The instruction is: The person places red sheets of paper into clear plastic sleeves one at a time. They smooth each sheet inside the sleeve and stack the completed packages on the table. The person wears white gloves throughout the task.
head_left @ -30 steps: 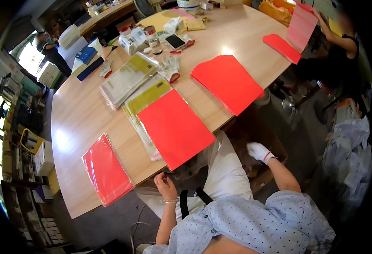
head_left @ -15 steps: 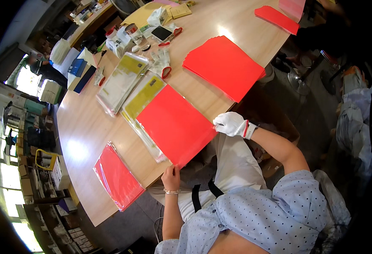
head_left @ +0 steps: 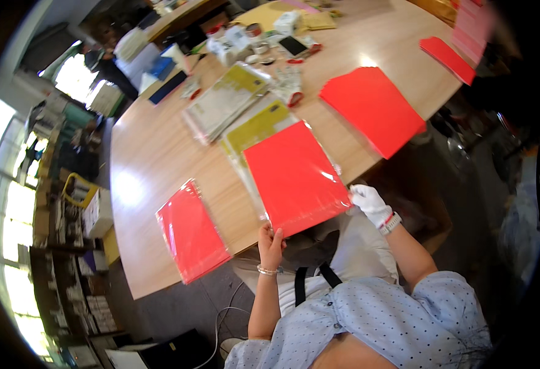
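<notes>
A red sheet in a transparent plastic sleeve (head_left: 297, 175) is stretched between my hands at the table's near edge. My left hand (head_left: 271, 247), bare with a bracelet, pinches its lower left corner. My right hand (head_left: 371, 204), in a white glove, grips the lower right corner. Under the sleeve's far left side lies a stack of transparent sleeves with a yellow-green band (head_left: 254, 132). To the left rests a pile of sleeved red sheets (head_left: 193, 232). A fanned stack of bare red sheets (head_left: 374, 107) sits to the right, overhanging the table edge.
Beyond lies another pile of transparent sleeves (head_left: 227, 101), beside white work gloves (head_left: 287, 85). A phone (head_left: 293, 45), tape rolls and small packs stand farther back on the wooden table (head_left: 141, 246). More red sheets (head_left: 448, 58) lie at far right, near another person's dark-clothed body.
The sleeved red sheet has turned and shifted off the sleeve stack, its near edge now raised in both hands. My head view has moved, so the table appears farther right.
</notes>
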